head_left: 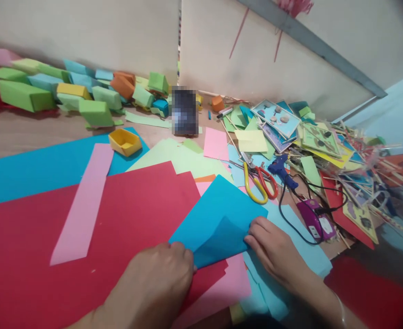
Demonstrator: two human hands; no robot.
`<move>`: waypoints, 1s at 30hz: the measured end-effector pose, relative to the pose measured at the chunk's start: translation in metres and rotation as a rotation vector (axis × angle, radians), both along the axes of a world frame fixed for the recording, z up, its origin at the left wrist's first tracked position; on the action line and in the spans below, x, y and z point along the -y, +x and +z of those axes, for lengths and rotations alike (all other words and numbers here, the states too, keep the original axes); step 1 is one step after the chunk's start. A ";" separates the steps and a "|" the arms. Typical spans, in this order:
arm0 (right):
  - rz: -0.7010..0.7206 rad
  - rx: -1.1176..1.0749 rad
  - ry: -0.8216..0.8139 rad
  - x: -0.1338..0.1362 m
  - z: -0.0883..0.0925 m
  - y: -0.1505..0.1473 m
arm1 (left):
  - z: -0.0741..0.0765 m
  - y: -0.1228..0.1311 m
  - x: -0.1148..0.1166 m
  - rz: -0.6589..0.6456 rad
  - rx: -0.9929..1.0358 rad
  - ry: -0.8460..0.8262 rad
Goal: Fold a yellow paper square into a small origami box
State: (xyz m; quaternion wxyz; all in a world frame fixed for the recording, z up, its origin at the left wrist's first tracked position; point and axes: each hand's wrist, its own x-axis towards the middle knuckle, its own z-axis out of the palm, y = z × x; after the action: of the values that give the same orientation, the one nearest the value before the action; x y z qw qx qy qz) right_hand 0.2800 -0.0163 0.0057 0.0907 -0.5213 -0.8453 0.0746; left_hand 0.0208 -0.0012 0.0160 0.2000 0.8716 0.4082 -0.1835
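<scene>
A sheet of bright blue paper (218, 214) lies tilted between my two hands over the red paper (126, 210). My left hand (163, 269) is closed on its near left corner, thumb hidden. At the right edge my right hand (270, 242) pinches the sheet, its fingers curled. A shadow falls across the blue surface. Left of the sheet, a pink paper strip (84, 201) rests on the red paper. Beyond it sits a small folded yellow paper box (125, 141), open at the top.
Yellow-and-red-handled scissors (256, 183), a blue glue gun (283, 171) and a purple power socket (316, 219) with a black cable lie to the right. Several folded paper boxes (96, 113) line the wall. A blurred dark device (185, 112) stands at the back, near cards (276, 118) and sticks.
</scene>
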 end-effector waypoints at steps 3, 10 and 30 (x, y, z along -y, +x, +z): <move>0.015 0.029 0.044 -0.003 -0.006 -0.002 | -0.003 -0.003 -0.002 0.033 0.004 -0.034; 0.011 0.132 0.155 -0.004 -0.010 -0.010 | -0.025 -0.011 0.002 0.147 0.269 -0.004; 0.006 0.167 0.100 -0.003 -0.010 -0.013 | -0.022 -0.005 0.005 -0.031 0.061 0.081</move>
State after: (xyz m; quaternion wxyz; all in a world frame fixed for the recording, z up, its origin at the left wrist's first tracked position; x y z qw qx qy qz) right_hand 0.2665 -0.0135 -0.0046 0.0457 -0.5177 -0.8543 -0.0113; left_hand 0.0161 -0.0061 -0.0055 0.1741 0.8904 0.3954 -0.1431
